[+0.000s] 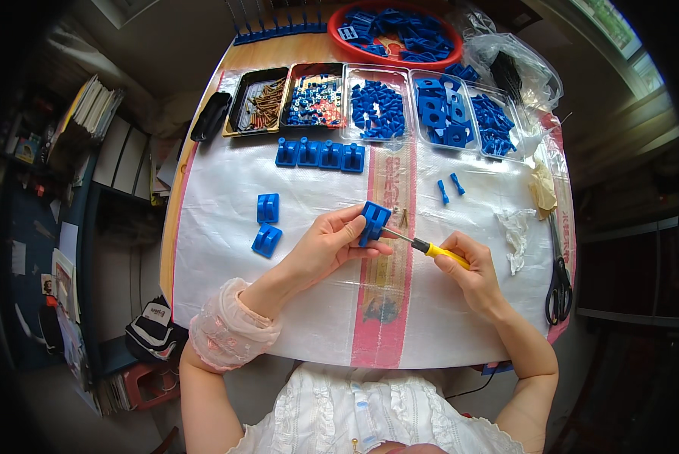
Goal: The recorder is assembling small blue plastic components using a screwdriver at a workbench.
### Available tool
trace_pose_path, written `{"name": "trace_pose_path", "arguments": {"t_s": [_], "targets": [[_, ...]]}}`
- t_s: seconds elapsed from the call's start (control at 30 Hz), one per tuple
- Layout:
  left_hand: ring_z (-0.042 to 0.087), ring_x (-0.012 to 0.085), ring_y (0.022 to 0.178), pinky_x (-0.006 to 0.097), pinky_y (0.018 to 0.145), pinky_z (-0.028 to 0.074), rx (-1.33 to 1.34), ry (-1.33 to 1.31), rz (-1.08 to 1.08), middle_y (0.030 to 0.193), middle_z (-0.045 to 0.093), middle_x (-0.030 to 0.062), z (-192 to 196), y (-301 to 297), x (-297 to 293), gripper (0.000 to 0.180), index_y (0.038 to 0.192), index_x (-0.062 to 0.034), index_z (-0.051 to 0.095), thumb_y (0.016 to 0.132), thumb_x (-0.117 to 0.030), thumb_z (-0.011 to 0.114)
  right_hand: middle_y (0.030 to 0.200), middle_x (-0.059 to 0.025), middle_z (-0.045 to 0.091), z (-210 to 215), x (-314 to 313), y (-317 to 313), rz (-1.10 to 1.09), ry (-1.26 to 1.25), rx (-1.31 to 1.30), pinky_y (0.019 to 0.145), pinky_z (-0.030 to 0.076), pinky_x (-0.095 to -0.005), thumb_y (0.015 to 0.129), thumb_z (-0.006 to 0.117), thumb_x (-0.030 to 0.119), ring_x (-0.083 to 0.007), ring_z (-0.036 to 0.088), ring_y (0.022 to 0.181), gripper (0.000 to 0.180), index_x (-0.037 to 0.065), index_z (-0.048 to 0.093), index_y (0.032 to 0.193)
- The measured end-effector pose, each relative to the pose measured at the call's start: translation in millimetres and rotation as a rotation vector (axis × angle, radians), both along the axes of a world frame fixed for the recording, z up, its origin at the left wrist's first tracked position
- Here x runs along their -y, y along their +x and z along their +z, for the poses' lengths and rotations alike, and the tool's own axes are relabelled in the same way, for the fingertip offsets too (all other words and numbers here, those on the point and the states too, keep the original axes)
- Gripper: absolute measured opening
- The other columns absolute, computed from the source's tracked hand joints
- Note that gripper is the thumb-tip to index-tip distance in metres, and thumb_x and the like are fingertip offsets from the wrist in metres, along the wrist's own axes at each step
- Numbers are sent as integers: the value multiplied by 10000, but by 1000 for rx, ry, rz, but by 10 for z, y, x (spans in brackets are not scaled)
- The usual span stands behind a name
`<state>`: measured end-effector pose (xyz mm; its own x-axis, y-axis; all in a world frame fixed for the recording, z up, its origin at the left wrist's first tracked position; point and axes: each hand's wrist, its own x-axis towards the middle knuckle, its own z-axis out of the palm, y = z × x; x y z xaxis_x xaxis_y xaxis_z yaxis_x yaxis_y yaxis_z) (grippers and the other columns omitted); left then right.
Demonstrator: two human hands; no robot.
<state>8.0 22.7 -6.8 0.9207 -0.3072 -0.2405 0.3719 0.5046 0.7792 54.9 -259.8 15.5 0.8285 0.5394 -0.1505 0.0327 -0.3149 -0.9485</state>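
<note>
Between thumb and fingers, my left hand [338, 240] grips a blue plastic bracket [376, 221] just above the middle of the table. My right hand [468, 265] is closed round the yellow handle of a screwdriver [436, 252]. The screwdriver's shaft points left and its tip meets the bracket's right side; the exact contact is too small to make out. Beyond the bracket lie a few brass-coloured screws [404, 218]. Two small blue plastic pegs [443, 192] rest farther right. Left of my left hand are two blue brackets [267, 240], and farther off several blue brackets stand in a row [308, 153].
Along the far side stand a black tray of screws [237, 130], a tray of small nuts and blue bits [285, 125], and clear trays of blue parts [346, 133]. Behind them sits a red basin [338, 47]. Black scissors [559, 291] lie at the right edge near crumpled white plastic [515, 231].
</note>
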Motion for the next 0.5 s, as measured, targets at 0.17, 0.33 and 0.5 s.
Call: {"name": "trace_pose_path", "arguments": {"t_s": [0.17, 0.33, 0.5], "targets": [[723, 251, 1051, 292, 903, 600, 11, 13, 9, 1238, 670, 178, 6, -9, 9, 413, 1411, 32, 504, 1100, -239, 480, 707, 54, 541, -37, 14, 16, -5, 37, -63, 539, 262, -208, 962, 678, 191, -18, 406, 613, 187, 40, 592, 893], [722, 214, 1000, 276, 843, 587, 51, 12, 54, 1256, 671, 168, 15, -17, 57, 373, 1364, 6, 531, 1109, -256, 454, 704, -55, 594, -40, -58, 0, -39, 17, 217, 552, 380, -283, 882, 777, 110, -108, 518, 603, 227, 21, 585, 964], [721, 198, 957, 274, 816, 577, -24, -54, 60, 1180, 687, 142, 59, -27, 69, 368, 1348, 0, 535, 1110, -267, 448, 777, -114, 639, -19, -46, 25, 16, 0, 789, 499, 467, -336, 796, 848, 37, -215, 620, 574, 345, 30, 583, 1016]]}}
